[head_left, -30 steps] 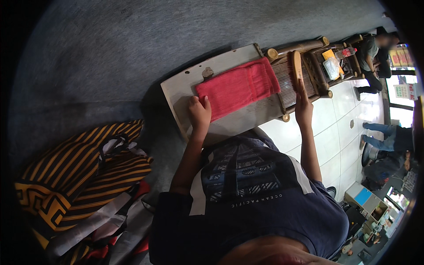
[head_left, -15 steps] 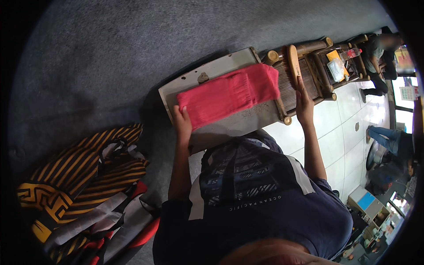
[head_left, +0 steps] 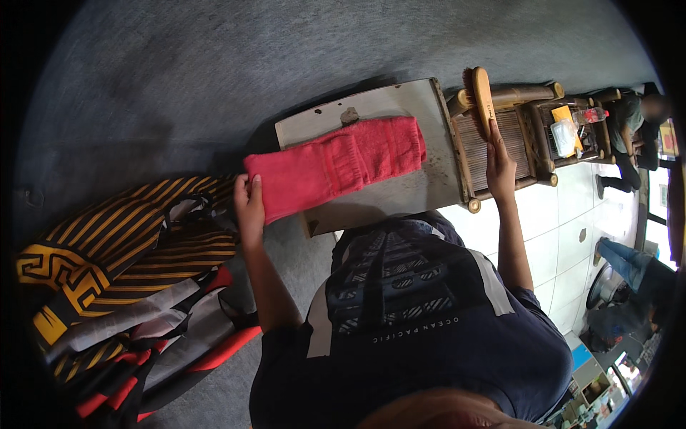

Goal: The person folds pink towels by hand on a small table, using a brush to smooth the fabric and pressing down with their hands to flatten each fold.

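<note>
My left hand (head_left: pixel 249 205) pinches the left end of a folded red towel (head_left: pixel 307 175), thumb on top. The towel lies across a worn whitish tabletop (head_left: pixel 411 199), its left end reaching past the table's left edge. Ribbed bands cross the cloth near its middle and right end. Off to the right, my right hand (head_left: pixel 502 171) grips a wooden-backed brush (head_left: pixel 483 96), held upright with dark bristles facing left. The brush is apart from the towel, above a bamboo seat.
Bamboo chairs (head_left: pixel 507 136) stand right of the table; one holds a bottle (head_left: pixel 592 115) and a plastic bag (head_left: pixel 564 136). Striped black-and-yellow garments (head_left: pixel 128 250) hang at left. A grey wall (head_left: pixel 286 57) runs behind the table. Other people are at far right.
My left hand has drawn the towel leftward over the tabletop, so its left end now passes the table's edge. The brush stays in my right hand. The view has shifted slightly.
</note>
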Tool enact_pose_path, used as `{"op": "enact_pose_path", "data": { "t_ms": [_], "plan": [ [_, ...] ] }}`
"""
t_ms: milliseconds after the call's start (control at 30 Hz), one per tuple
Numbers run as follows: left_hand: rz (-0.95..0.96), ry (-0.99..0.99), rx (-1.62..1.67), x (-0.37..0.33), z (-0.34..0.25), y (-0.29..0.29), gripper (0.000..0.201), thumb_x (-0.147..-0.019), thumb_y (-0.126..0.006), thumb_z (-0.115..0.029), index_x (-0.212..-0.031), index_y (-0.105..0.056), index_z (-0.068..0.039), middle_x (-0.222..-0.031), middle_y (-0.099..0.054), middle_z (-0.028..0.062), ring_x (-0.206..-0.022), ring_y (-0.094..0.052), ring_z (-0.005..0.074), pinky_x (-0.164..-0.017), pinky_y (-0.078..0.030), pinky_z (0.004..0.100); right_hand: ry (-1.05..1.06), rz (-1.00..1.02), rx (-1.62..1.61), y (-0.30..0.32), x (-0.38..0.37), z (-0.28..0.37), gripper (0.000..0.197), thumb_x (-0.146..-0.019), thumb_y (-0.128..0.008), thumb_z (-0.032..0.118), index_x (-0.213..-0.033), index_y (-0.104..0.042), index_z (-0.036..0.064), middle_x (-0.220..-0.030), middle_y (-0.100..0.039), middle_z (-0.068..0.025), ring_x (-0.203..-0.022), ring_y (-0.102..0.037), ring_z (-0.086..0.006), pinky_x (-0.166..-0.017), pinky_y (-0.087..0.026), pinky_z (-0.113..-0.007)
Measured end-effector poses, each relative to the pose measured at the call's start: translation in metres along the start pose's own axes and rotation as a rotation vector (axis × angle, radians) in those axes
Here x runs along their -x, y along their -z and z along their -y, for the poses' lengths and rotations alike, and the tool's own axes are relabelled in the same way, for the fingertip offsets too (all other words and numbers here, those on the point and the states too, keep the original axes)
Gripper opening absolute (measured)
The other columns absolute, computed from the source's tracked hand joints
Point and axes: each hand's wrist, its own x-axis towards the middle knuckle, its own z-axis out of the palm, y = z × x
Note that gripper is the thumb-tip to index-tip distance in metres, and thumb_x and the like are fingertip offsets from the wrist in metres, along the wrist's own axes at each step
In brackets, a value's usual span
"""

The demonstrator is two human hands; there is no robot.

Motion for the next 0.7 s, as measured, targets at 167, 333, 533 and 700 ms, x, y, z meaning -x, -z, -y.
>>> {"op": "enact_pose_path", "data": {
  "t_ms": [167, 333, 533, 700],
  "plan": [
    [0.106, -0.087, 0.122, 0.005, -0.069, -0.064, 0.012, -0.095, -0.058, -0.015, -0.098, -0.053, -0.004, -0.083, -0.055, -0.0023, -0.077, -0.049, 0.0040, -0.066, -0.041, 0.0222, 0.032, -0.014, -0.032, -0.002, -0.002, -0.001, 0.046, -0.100, -0.044, 0.021, -0.145, -0.036, 0.0268, -0.124, -0.058, -0.0217, -0.111, -0.058, -0.0387, -0.088, -0.052, -0.047],
    [0.253, -0.279, -0.059, -0.009, -0.079, -0.155, 0.020, -0.086, -0.066, -0.012, -0.098, -0.052, -0.003, -0.079, -0.058, 0.0041, -0.070, -0.051, 0.0083, -0.060, -0.042, 0.0255, 0.064, -0.053, -0.058, 0.004, -0.001, 0.011, 0.047, -0.098, -0.048, 0.016, -0.144, -0.039, 0.0241, -0.125, -0.058, -0.0208, -0.111, -0.058, -0.0390, -0.087, -0.052, -0.047],
    [0.339, -0.314, -0.071, -0.006, -0.082, -0.251, 0.023, -0.082, -0.068, -0.013, -0.094, -0.051, -0.002, -0.070, -0.062, 0.0161, -0.065, -0.064, 0.0298, -0.058, -0.047, 0.0387, 0.067, -0.075, -0.057, 0.014, 0.011, -0.004, 0.048, -0.097, -0.049, 0.013, -0.144, -0.039, 0.0205, -0.130, -0.054, -0.0199, -0.114, -0.056, -0.0382, -0.088, -0.052, -0.045],
    [0.524, -0.169, -0.153, 0.013, -0.090, -0.278, 0.028, -0.086, -0.067, -0.023, -0.098, -0.051, -0.003, -0.075, -0.064, 0.0141, -0.073, -0.065, 0.0336, -0.067, -0.050, 0.0416, -0.001, -0.071, -0.081, 0.024, 0.020, -0.008, 0.048, -0.097, -0.047, 0.011, -0.144, -0.037, 0.0177, -0.133, -0.052, -0.0183, -0.118, -0.054, -0.0369, -0.092, -0.050, -0.045]
  ]
}}
